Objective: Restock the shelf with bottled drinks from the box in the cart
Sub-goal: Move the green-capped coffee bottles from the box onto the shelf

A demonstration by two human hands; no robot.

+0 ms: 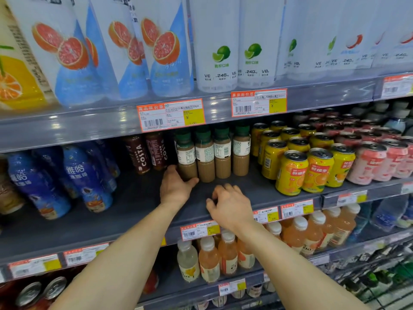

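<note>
Several milk-coffee bottles with green caps (222,151) stand in a row at the back of the dark middle shelf (138,198). My left hand (176,186) reaches in and grips the base of the leftmost bottle (186,153), fingers behind it and thumb across its front. My right hand (230,204) hovers over the shelf's front edge, just right of the left hand. Its fingers are loosely curled and hold nothing. The box is out of view.
Brown Costa bottles (145,153) and blue coffee bottles (87,175) stand to the left, yellow cans (292,173) and pink cans (366,164) to the right. Tall white bottles (214,52) fill the shelf above and juice bottles (228,253) the one below. The wire cart (388,280) shows at bottom right.
</note>
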